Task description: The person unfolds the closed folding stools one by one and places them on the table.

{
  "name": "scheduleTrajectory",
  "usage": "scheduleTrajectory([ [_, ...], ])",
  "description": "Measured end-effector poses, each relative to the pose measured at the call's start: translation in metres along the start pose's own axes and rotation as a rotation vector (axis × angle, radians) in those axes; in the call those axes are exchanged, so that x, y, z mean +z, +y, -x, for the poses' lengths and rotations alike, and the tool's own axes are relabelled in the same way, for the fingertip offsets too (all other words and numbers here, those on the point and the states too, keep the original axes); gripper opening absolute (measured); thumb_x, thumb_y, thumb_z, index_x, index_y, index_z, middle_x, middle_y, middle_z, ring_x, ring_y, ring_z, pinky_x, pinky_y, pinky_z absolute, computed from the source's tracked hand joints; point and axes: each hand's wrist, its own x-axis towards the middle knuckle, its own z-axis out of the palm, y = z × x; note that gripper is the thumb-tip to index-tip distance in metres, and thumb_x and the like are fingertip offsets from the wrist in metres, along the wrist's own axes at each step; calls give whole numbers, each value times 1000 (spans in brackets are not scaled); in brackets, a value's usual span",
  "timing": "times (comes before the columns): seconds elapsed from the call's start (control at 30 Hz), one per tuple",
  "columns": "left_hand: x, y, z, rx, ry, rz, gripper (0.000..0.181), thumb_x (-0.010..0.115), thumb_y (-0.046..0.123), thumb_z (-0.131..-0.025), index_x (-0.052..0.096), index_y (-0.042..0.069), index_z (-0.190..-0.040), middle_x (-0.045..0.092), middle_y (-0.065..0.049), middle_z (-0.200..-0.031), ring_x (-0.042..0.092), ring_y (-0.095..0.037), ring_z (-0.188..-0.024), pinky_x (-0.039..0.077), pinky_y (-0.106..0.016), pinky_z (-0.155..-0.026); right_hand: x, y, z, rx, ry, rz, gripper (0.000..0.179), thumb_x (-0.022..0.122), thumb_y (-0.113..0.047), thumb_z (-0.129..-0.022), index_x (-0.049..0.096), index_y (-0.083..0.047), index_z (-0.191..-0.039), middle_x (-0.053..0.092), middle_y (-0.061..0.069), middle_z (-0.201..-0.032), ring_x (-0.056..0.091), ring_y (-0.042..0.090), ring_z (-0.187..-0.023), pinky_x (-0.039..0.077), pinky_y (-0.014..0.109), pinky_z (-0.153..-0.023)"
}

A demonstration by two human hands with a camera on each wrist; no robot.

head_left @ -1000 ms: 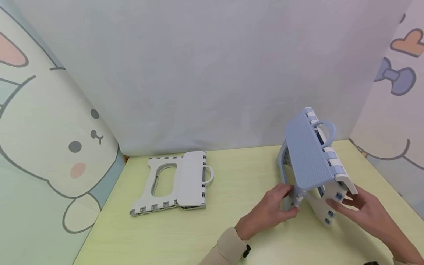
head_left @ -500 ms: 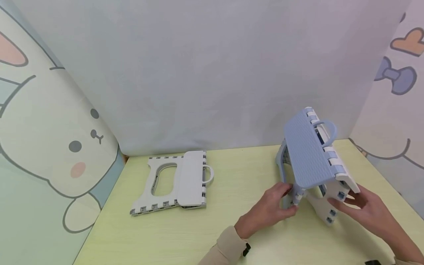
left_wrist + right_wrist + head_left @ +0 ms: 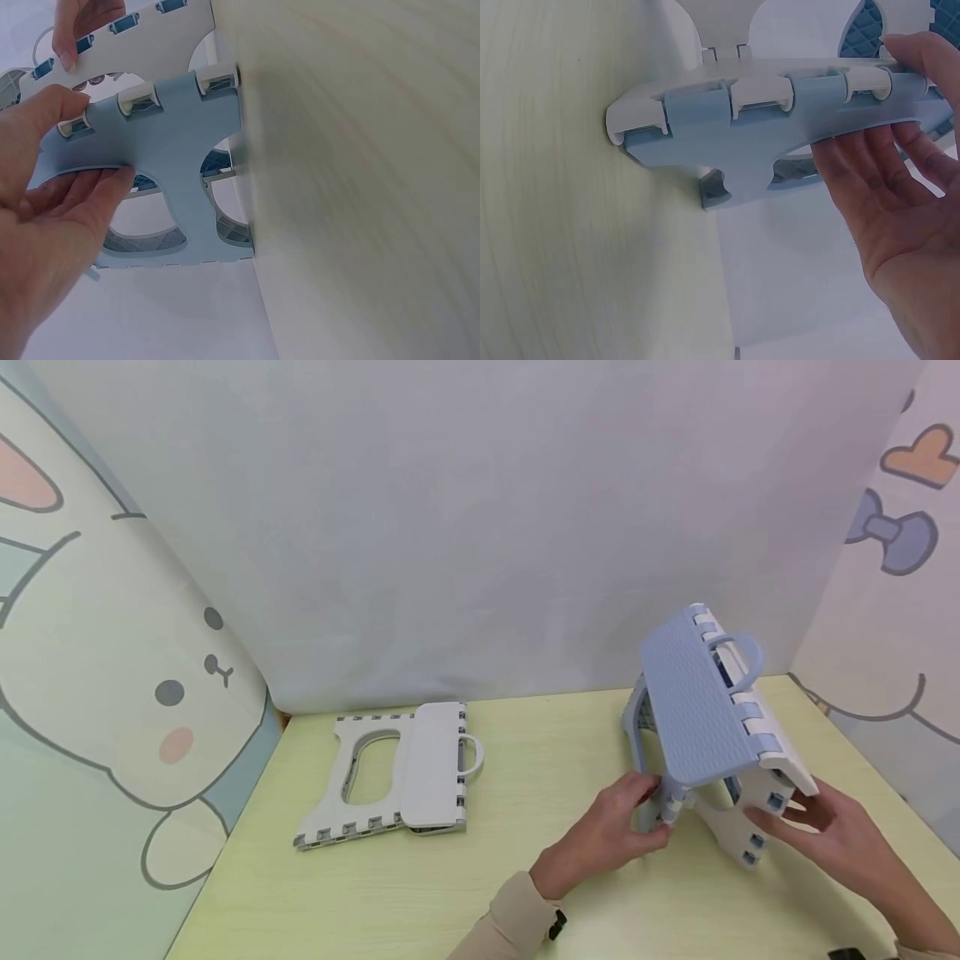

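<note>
A half-folded stool of pale blue and white plastic (image 3: 693, 697), its seat peaked like a roof, is at the right of the yellow-green counter (image 3: 517, 885). The left hand (image 3: 607, 831) grasps its blue leg panel, fingers through the cut-out; the right hand (image 3: 832, 835) grasps the opposite panel, its fingers largely hidden in the head view but visible from the right wrist. The seat hides much of the legs. A flat white plastic folded stool (image 3: 433, 764) lies well apart; its underside is hidden.

Playroom-like; cartoon-rabbit wall panel (image 3: 97, 693)
</note>
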Motion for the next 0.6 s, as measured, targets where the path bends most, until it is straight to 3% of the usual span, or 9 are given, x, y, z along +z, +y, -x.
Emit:
scheduleTrajectory([
  [0.6,0,-1,0,-26,11,17,43,77,5,-88,58,-1,-126,62,-8,-117,60,-8,-110,46,-10,-94,-3,2,0,27,-15,4,82,78,8,-86,43,-13,-157,51,-33,-134,56,-16,-109,52,10,-77],
])
